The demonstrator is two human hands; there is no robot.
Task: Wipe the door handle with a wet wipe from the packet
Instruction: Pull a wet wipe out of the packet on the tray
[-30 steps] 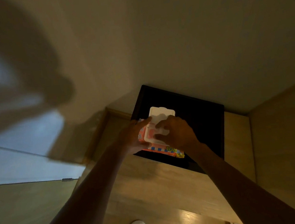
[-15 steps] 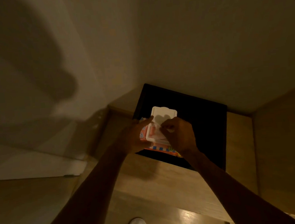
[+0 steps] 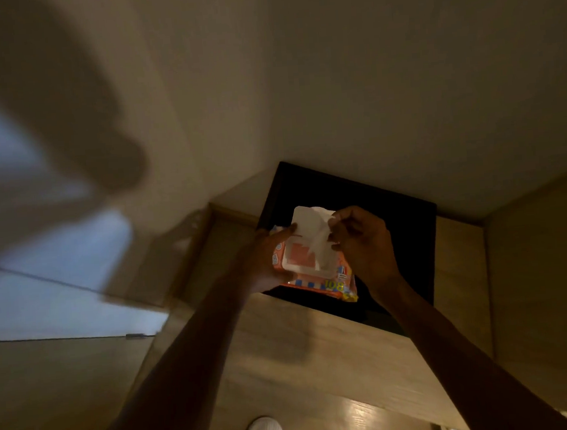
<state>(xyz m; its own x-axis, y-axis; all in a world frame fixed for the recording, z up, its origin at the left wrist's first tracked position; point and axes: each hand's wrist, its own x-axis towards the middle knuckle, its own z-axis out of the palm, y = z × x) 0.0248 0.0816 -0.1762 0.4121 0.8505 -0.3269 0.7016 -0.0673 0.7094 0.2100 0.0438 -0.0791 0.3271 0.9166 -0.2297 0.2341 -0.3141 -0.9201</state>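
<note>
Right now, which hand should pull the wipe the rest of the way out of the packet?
Right. The right hand already pinches the wet wipe rising from the open flap, while the left hand is occupied gripping the packet, so it is better kept as the brace.

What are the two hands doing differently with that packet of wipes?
The left hand cradles the packet from its side and underneath; the right hand pinches the white wipe above it. The left grips the packet, the right only the wipe. Both are bare, held over the black box.
</note>
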